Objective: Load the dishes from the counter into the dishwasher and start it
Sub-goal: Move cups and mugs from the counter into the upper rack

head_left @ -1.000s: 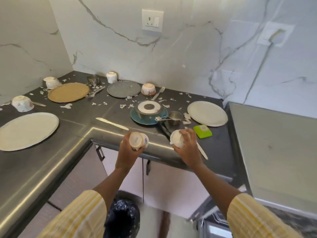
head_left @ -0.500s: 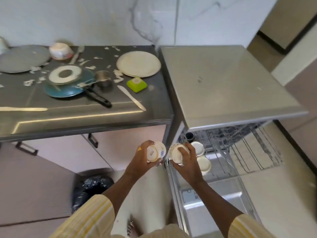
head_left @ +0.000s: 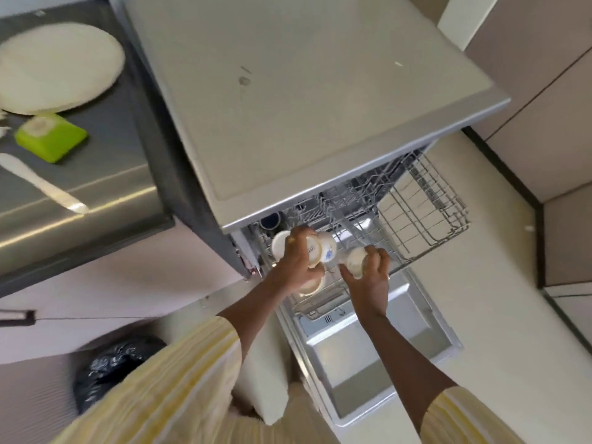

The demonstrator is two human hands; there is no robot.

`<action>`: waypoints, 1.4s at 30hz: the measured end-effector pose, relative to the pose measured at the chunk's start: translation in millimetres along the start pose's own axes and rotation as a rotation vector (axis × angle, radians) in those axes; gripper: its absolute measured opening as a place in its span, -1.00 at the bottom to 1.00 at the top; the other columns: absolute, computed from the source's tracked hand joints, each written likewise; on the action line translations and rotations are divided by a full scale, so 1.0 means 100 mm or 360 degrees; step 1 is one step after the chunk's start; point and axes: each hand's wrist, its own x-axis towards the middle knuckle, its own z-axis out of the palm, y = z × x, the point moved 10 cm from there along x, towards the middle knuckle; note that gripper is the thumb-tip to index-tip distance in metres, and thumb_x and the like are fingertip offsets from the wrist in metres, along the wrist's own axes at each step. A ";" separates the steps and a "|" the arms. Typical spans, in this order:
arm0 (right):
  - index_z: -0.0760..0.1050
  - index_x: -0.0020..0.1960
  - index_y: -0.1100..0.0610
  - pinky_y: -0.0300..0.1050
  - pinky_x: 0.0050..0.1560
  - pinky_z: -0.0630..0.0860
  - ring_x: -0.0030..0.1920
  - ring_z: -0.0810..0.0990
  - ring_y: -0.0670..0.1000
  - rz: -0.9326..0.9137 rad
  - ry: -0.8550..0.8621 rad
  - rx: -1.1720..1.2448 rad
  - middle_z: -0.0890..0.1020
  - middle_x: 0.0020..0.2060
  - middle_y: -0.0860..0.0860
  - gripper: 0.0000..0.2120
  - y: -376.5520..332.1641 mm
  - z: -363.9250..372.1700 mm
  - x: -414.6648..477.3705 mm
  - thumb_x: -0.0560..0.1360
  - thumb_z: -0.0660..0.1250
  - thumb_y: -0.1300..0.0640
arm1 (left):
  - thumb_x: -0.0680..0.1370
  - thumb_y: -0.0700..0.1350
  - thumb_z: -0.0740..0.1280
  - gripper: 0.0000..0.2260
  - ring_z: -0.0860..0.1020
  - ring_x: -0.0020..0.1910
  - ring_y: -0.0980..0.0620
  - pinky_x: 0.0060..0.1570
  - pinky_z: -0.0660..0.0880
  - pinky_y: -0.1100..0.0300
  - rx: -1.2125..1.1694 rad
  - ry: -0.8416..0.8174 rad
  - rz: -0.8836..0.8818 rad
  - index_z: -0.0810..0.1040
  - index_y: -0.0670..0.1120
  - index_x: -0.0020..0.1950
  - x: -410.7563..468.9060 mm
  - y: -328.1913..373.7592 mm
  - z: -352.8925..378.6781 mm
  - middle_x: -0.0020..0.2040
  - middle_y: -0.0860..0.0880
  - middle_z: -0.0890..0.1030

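Observation:
My left hand (head_left: 296, 261) grips a small white cup with a blue print (head_left: 322, 249) over the left side of the pulled-out upper rack (head_left: 423, 219) of the dishwasher (head_left: 320, 123). My right hand (head_left: 370, 277) holds a second small white cup (head_left: 354, 261) just to the right, above the same rack. Two white cups sit in the rack: one (head_left: 279, 246) behind my left hand, one (head_left: 310, 285) under it. The dishwasher door (head_left: 368, 357) lies open below my arms.
On the counter (head_left: 96, 187) at the left lie a white plate (head_left: 57, 67), a green square dish (head_left: 51, 137) and a white knife (head_left: 41, 184). A black bin bag (head_left: 112, 366) stands on the floor under the counter. The rack's right half holds nothing.
The view swung from the counter to the dishwasher. Both hands carried their cups from the counter edge to above the upper rack.

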 end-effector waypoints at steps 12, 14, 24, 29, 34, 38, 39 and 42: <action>0.29 0.29 0.10 -0.17 -0.04 0.47 0.16 0.41 0.17 0.0549 -0.0339 0.0071 0.25 0.25 0.13 -0.38 0.70 0.77 0.50 0.31 0.44 0.31 | 0.39 -0.22 0.48 -0.32 0.38 0.29 -0.15 0.29 0.32 0.15 0.0334 -0.0409 -0.0141 0.21 -0.27 0.39 0.99 -0.38 0.83 0.30 -0.25 0.35; 0.28 0.29 0.10 -0.23 -0.08 0.39 0.16 0.39 0.17 0.0615 -0.0342 0.0098 0.24 0.26 0.12 -0.38 0.74 0.85 0.47 0.31 0.43 0.32 | 0.38 -0.25 0.47 -0.35 0.42 0.24 -0.16 0.20 0.36 0.13 0.0365 -0.0459 -0.0152 0.24 -0.27 0.37 1.02 -0.43 0.89 0.27 -0.26 0.38; 0.29 0.34 0.08 0.02 0.09 0.52 0.25 0.35 0.24 0.0758 -0.0399 0.0051 0.24 0.30 0.15 -0.39 0.94 1.07 0.49 0.36 0.39 0.35 | 0.47 -0.22 0.39 -0.39 0.49 0.19 -0.17 0.21 0.40 0.00 0.0754 -0.0625 -0.0268 0.17 -0.30 0.41 1.17 -0.64 1.21 0.24 -0.24 0.45; 0.27 0.37 0.05 -0.03 0.07 0.51 0.24 0.35 0.21 0.0776 -0.0447 -0.0003 0.23 0.27 0.17 -0.37 0.98 1.14 0.49 0.37 0.37 0.37 | 0.47 -0.23 0.38 -0.34 0.42 0.29 -0.19 0.31 0.31 0.00 0.0927 -0.0666 -0.0262 0.09 -0.33 0.44 1.15 -0.68 1.29 0.35 -0.26 0.35; 0.25 0.38 0.03 -0.06 0.02 0.51 0.24 0.31 0.19 0.0709 -0.0507 -0.0064 0.21 0.25 0.17 -0.33 0.95 1.20 0.48 0.36 0.38 0.37 | 0.48 -0.20 0.37 -0.33 0.38 0.33 -0.17 0.33 0.25 0.03 0.0915 -0.0707 -0.0277 0.07 -0.32 0.45 1.15 -0.69 1.32 0.35 -0.28 0.33; 0.21 0.40 0.03 0.00 0.01 0.52 0.23 0.34 0.21 0.0716 -0.0560 -0.0155 0.27 0.25 0.14 -0.32 0.96 1.19 0.49 0.38 0.40 0.29 | 0.49 -0.23 0.35 -0.30 0.36 0.35 -0.16 0.39 0.16 -0.01 0.0839 -0.0755 -0.0323 0.01 -0.29 0.48 1.11 -0.68 1.31 0.38 -0.24 0.33; 0.20 0.40 0.03 0.01 0.00 0.52 0.22 0.35 0.21 0.0728 -0.0566 -0.0181 0.28 0.25 0.14 -0.32 0.97 1.19 0.49 0.38 0.41 0.26 | 0.49 -0.25 0.34 -0.29 0.36 0.35 -0.16 0.40 0.14 -0.02 0.0839 -0.0757 -0.0334 -0.03 -0.30 0.49 1.10 -0.69 1.30 0.39 -0.24 0.32; 0.18 0.36 0.07 0.04 -0.02 0.52 0.20 0.39 0.22 0.0773 -0.0563 -0.0205 0.31 0.23 0.15 -0.33 1.01 1.18 0.48 0.35 0.44 0.22 | 0.49 -0.30 0.30 -0.27 0.41 0.31 -0.17 0.38 0.17 -0.03 0.0881 -0.0713 -0.0344 -0.09 -0.28 0.51 1.11 -0.70 1.26 0.39 -0.22 0.35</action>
